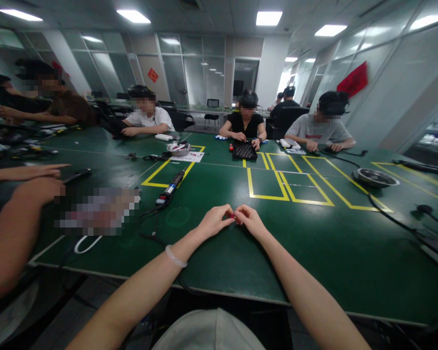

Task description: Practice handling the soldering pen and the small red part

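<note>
Red is all that shows of the small object (234, 217) pinched between the two hands, a speck at the fingertips too tiny and too covered to make out its shape. A blurred patch (97, 211) hides whatever lies on the desk to the left, and a co-worker's forearm (7, 233) there is cut off by the frame edge. The left hand (214, 221) and the right hand (251, 219) meet fingertip to fingertip just above the desk (314, 253), each grip closed down to a fine pinch on the small red object, the other fingers curled in. A pale bangle (175, 256) sits on the left wrist. The desk is dark green, marked with yellow taped rectangles (277, 182). A screwdriver-like tool (172, 187) with a dark cable lies ahead and to the left of the hands, well apart from them; a white cord loop (85, 244) lies near the front edge. Farther off are a black tray (245, 150), a metal bowl (375, 177) at the right, and a smaller bowl on a sheet of paper (178, 149). Other people sit around the far side in an office with glass partitions and ceiling light panels, a red hanging (354, 80) on the right wall.
</note>
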Tool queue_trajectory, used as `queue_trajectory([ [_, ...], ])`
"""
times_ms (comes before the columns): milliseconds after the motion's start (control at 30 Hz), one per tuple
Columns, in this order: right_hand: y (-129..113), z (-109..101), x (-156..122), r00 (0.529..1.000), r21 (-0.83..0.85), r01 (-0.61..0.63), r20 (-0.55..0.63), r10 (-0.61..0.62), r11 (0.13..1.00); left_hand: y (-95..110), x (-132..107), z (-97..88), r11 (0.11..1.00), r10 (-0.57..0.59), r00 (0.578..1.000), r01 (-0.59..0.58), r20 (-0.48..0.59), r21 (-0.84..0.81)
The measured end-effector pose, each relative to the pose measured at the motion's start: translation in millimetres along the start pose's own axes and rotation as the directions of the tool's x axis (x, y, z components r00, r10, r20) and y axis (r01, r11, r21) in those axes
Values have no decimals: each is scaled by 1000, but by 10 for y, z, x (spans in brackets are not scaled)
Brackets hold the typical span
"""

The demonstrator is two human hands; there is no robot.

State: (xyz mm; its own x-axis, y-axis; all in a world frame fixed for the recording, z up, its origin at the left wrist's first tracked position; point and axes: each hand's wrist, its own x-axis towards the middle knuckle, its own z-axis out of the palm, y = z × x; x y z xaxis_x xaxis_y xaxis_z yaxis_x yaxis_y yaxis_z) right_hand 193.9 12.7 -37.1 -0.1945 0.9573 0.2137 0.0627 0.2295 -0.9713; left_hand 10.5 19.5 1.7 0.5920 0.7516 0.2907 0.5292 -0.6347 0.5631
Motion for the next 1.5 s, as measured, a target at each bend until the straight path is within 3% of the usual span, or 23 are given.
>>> queue_trajectory([
  [133,9,1,-9,1000,4,6,30,-6,1000,-34,-10,-8,992,33,999,-30,-24,120],
  [433,52,-22,15,999,-52,32,-13,-33,998,-113,-6,-108,987,78,997,-73,-29,146],
  [500,61,-34,22,999,-67,25,-40,-28,997,-214,-7,-223,981,49,996,-34,-77,189],
  [567,69,-45,28,998,-78,18,-61,-22,997,-376,-34,-393,954,-36,984,86,-177,288],
  [633,76,-50,31,997,-81,14,-69,-20,997,-578,-101,-598,870,-160,930,292,-331,398],
  [700,81,-47,30,998,-81,15,-66,-20,997,-788,-205,-803,724,-286,823,521,-491,452],
  [767,81,-39,27,998,-88,16,-61,-22,996,-978,-323,-973,558,-412,707,695,-575,454],
  [867,72,-31,18,998,-103,17,-51,-22,994,-1190,-456,-1125,401,-637,580,812,-508,425],
  [933,64,-31,13,999,-104,17,-45,-22,994,-1267,-489,-1162,370,-732,535,832,-421,413],
  [1000,59,-34,11,999,-100,20,-40,-24,995,-1284,-483,-1163,377,-754,538,824,-377,422],
  [1067,62,-34,11,999,-102,25,-37,-29,994,-1244,-459,-1135,395,-736,566,804,-370,444],
  [1333,67,-4,-17,998,-188,59,-11,-62,980,-830,-321,-810,471,-592,723,669,-356,575],
  [1500,-1,23,-46,996,-270,79,-11,-85,960,-558,-224,-571,570,-527,808,566,-262,596],
])
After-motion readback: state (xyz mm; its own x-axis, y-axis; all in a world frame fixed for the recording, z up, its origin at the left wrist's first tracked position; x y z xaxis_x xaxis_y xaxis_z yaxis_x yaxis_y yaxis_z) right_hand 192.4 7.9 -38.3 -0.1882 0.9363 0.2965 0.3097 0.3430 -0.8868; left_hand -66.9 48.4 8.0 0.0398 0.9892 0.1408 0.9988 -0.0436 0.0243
